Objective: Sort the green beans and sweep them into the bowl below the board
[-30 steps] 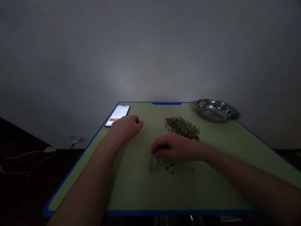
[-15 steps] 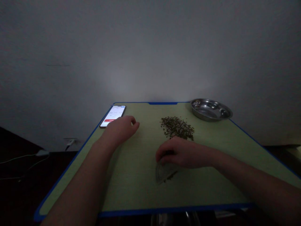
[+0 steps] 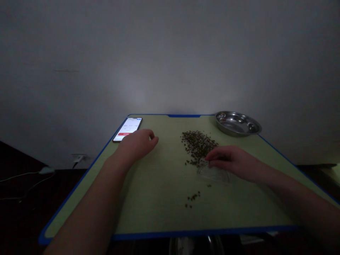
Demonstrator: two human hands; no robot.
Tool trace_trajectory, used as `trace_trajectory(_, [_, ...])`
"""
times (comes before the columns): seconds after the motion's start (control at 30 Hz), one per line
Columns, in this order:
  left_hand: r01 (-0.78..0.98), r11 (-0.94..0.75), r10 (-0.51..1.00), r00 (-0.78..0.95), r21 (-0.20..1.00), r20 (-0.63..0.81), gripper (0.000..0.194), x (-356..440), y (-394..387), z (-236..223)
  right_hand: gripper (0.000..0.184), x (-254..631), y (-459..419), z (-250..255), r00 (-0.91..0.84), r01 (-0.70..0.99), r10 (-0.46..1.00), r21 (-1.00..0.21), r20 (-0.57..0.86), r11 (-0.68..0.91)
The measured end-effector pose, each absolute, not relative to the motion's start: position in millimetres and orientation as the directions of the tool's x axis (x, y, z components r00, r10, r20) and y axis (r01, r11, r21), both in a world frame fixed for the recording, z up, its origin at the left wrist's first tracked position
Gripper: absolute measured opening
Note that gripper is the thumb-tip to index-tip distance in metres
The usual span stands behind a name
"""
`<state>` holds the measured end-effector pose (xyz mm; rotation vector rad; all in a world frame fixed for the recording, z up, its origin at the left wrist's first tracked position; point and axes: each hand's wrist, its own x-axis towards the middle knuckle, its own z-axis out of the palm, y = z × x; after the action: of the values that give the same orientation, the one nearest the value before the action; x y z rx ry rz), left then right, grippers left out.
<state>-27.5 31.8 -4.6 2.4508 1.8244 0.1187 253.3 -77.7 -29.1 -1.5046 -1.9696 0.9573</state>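
Note:
My right hand (image 3: 233,162) pinches the edge of a clear, round-edged plastic piece (image 3: 215,174), which looks like a shallow lid or dish. It is tilted low over the table, at the near right edge of a pile of small dark seed-like grains (image 3: 198,143). Closer to me lies a small loose cluster of the same grains (image 3: 193,196). My left hand (image 3: 140,141) rests on the table left of the pile, its fingers curled in and its thumb near the index finger, with nothing visible in it. It partly covers the lower end of a phone (image 3: 129,128).
A shiny metal bowl (image 3: 237,124) stands at the table's back right corner. The pale green table (image 3: 159,216) has a blue rim and meets a wall behind. Below its front edge another metal vessel (image 3: 196,246) shows partly. A white cable and plug (image 3: 46,170) are at left.
My right hand has moved right and slightly away from me with the clear plastic piece. Scattered grains near the front now show uncovered. My left hand stays in nearly the same place.

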Motion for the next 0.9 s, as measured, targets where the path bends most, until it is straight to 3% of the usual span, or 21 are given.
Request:
trace_trajectory(0.33, [0.943, -0.299, 0.953, 0.302, 0.142, 0.002, 0.04, -26.1, 28.6, -2.2, 0.014, 219.9, -82.9, -36.5, -0.268, 0.653, 0.962, -0.745, -0.057, 0.138])
trace_trajectory(0.53, [0.941, -0.304, 0.952, 0.306, 0.146, 0.005, 0.039, -26.3, 26.4, -1.9, 0.017, 203.2, -89.6, -26.9, -0.383, 0.707, 0.924, -0.642, 0.006, 0.297])
trace_trajectory(0.9, [0.938, -0.32, 0.947, 0.321, 0.131, 0.018, 0.04, -24.5, 26.3, -2.3, 0.019, 198.3, -98.5, -37.4, -0.493, 0.628, 0.869, -0.674, 0.043, 0.39])
